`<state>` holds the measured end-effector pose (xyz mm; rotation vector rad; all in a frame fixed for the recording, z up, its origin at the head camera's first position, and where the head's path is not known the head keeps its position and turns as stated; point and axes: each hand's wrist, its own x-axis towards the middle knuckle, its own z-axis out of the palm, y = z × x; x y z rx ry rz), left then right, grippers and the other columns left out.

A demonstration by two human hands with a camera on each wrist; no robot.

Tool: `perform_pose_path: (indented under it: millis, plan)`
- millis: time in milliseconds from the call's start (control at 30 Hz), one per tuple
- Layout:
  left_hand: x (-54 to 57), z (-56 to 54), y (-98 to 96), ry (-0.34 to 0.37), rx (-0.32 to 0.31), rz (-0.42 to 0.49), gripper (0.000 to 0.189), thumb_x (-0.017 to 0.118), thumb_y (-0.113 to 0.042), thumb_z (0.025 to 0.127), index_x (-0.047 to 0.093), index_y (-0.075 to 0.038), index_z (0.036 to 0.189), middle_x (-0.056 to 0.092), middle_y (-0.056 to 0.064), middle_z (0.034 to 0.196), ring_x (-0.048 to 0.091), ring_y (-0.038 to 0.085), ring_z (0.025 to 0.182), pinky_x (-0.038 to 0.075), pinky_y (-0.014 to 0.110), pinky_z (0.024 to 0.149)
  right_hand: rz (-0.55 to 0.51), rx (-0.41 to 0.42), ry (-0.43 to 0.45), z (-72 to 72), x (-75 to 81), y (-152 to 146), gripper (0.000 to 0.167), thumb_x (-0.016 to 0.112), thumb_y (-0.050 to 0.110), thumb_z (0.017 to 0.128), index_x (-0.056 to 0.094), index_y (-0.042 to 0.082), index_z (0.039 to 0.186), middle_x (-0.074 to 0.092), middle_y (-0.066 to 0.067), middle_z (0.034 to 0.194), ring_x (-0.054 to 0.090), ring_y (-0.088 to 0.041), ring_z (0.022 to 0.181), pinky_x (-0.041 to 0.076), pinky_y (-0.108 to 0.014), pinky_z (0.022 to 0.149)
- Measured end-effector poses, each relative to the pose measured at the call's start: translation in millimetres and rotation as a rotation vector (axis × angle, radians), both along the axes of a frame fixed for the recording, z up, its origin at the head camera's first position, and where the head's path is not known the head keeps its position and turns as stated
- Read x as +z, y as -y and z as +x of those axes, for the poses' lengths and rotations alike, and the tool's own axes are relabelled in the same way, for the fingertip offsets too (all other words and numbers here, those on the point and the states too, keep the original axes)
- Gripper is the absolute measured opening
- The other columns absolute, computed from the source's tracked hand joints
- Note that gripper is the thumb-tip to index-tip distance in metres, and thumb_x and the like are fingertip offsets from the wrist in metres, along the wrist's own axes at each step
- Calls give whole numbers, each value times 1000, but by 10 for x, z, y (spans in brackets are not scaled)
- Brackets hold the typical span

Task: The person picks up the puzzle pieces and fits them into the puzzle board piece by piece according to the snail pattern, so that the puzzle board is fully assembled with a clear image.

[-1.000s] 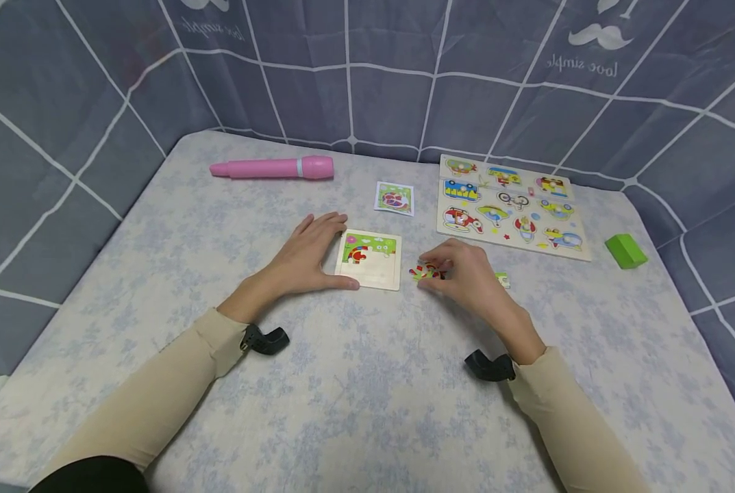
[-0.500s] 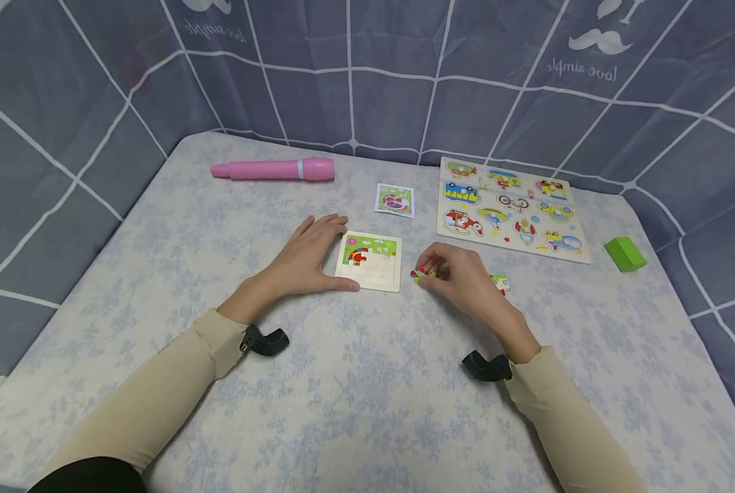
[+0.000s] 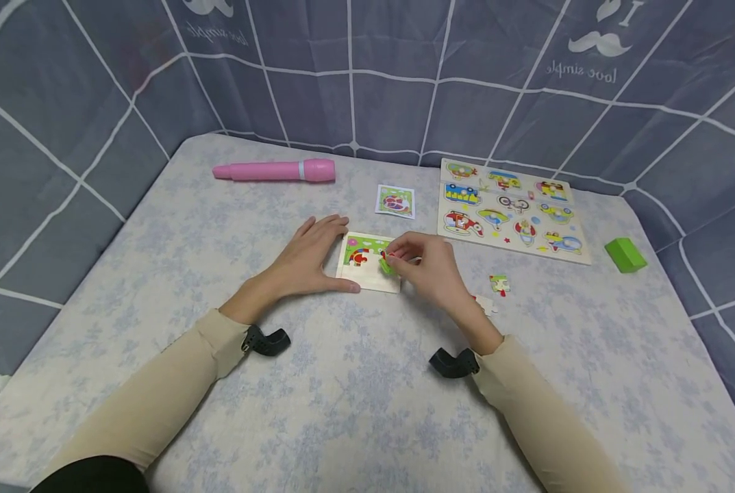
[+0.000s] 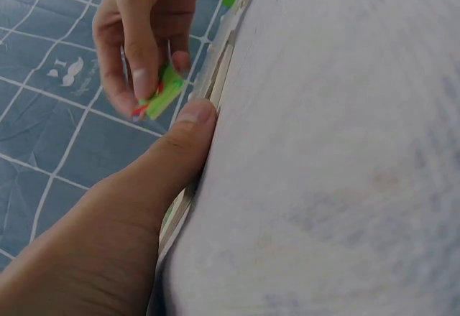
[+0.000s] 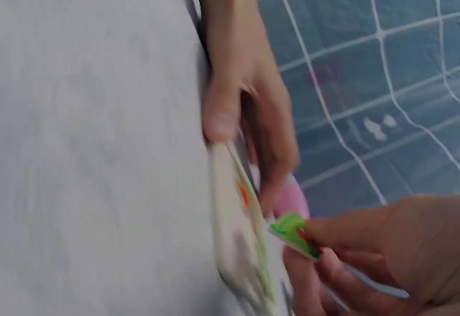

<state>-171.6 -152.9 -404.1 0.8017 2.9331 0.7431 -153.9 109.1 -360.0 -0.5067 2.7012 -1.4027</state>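
Note:
My left hand (image 3: 308, 257) rests at the left side of a small wooden jigsaw tray (image 3: 372, 279), thumb along its front edge and straight fingers by the back corner. Green and red pieces fill the tray's upper part; pale bare wood shows below. Over the tray's right side, my right hand (image 3: 427, 267) pinches a green and red jigsaw piece (image 5: 293, 234) between thumb and fingers. In the left wrist view this piece (image 4: 167, 98) is tilted in the fingertips. Two loose pieces lie to the right: one picture side up (image 3: 500, 284), another pale one (image 3: 486, 305) partly behind the right wrist.
A picture card (image 3: 395, 201) lies behind the tray. At the back right is a large vehicle peg puzzle board (image 3: 503, 229), with a green block (image 3: 625, 255) beside it. A pink, microphone-shaped thing (image 3: 275, 170) lies at the back left. Tiled-pattern curtains enclose the table.
My right hand has picked up the green and red piece from beside the tray and carried it left over the tray. The two loose pieces are uncovered. The left hand stays put.

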Motion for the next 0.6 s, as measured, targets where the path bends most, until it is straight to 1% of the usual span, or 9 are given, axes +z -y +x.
perform_pose_path:
  millis: [67, 133, 300, 500, 600]
  plan:
    - [-1, 0, 8, -1, -9, 2, 113, 85, -74, 71, 45, -5, 153, 35, 9, 170, 22, 26, 162, 6, 49, 136, -5, -9, -1, -3, -33, 113, 16, 76, 5, 95, 79, 7, 111, 74, -8, 90, 71, -21, 80, 58, -29, 73]
    - [8, -1, 18, 3, -20, 0, 115, 85, -74, 71, 45, -5, 153, 35, 9, 170, 21, 25, 162, 6, 49, 136, -5, -9, 4, -3, -63, 201, 19, 75, 6, 96, 79, 9, 114, 73, -8, 90, 69, -20, 80, 57, -27, 72]
    - [34, -10, 53, 17, -52, 1, 114, 86, -71, 72, 44, -4, 154, 35, 11, 170, 20, 26, 163, 6, 49, 136, -22, -26, 19, 10, -126, 363, 11, 75, 6, 95, 80, 9, 104, 73, -7, 87, 68, -17, 78, 54, -25, 69]
    - [48, -7, 76, 22, -57, 10, 111, 86, -68, 74, 44, -4, 154, 34, 11, 170, 21, 28, 163, 6, 49, 136, -15, -33, 32, 47, -180, 484, 21, 71, 4, 95, 81, 12, 111, 72, -5, 90, 66, -14, 79, 52, -22, 70]
    - [51, -4, 80, 13, -55, 10, 112, 86, -68, 74, 44, -3, 154, 35, 11, 170, 21, 28, 162, 7, 49, 136, -28, -38, 26, 67, -196, 522, 14, 72, 5, 96, 80, 10, 106, 71, -4, 88, 65, -13, 77, 52, -19, 68]
